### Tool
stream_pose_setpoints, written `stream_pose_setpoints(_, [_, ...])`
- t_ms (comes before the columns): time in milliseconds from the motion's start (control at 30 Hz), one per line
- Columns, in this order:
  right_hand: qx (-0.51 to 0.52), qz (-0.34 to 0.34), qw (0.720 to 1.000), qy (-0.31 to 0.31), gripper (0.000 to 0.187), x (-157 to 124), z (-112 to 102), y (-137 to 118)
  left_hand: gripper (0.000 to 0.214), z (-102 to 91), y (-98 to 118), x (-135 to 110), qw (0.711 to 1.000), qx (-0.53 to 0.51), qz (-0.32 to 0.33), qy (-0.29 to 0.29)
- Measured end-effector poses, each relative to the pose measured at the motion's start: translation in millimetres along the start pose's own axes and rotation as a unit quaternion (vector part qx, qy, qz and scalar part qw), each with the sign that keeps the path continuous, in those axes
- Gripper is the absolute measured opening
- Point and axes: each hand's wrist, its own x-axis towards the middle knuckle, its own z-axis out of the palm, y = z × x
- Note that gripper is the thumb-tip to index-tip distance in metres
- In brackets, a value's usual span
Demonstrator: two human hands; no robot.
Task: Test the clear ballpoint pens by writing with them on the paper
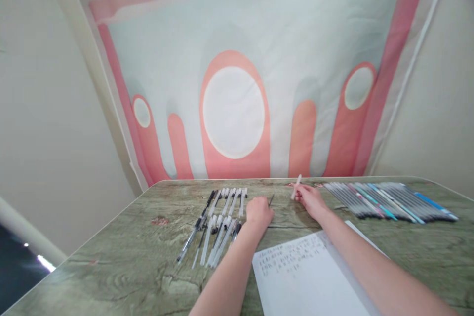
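My left hand (259, 212) is closed beside the pen parts, with a thin dark pen refill (271, 199) sticking out past its fingers. A whitish pen barrel (296, 186) stands tilted up from my right hand (310, 200), pinched between the fingertips. To the left of my left hand lie two groups of pen parts: clear barrels (218, 242) with white and black pieces in front, and more whitish barrels (232, 201) behind. A dark-capped pen (196, 229) lies slantwise along their left side.
Right of my right hand, several refills (396, 202) lie in a row, some with pink, teal or blue colouring. An open notebook (303, 281) with handwriting lies under my right forearm. Behind the wood-patterned table (129, 256) hangs a pink and pale printed cloth (281, 34).
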Motion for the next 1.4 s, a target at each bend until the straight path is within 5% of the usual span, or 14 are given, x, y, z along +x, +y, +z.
stream_pose_setpoints(233, [0.159,-0.011,0.987,0.032,0.013,12.5,-18.1,-2.5,0.027,3.2,11.7,-7.9,0.991,-0.028,0.124,0.038])
stream_pose_setpoints(633, [0.212,-0.003,0.977,-0.009,0.021,5.1,-14.6,-6.8,0.024,3.0,12.9,-10.2,0.990,0.015,0.133,0.033])
stream_pose_setpoints(1100, [0.101,-0.019,0.994,-0.039,0.025,-7.8,-3.6,-13.1,0.028,-14.2,20.2,-19.7,0.997,-0.027,0.069,0.032])
stream_pose_setpoints(1400, [0.125,0.056,0.983,-0.123,0.020,-25.3,13.6,-15.8,0.024,4.5,8.8,-8.6,0.951,-0.237,0.091,0.177])
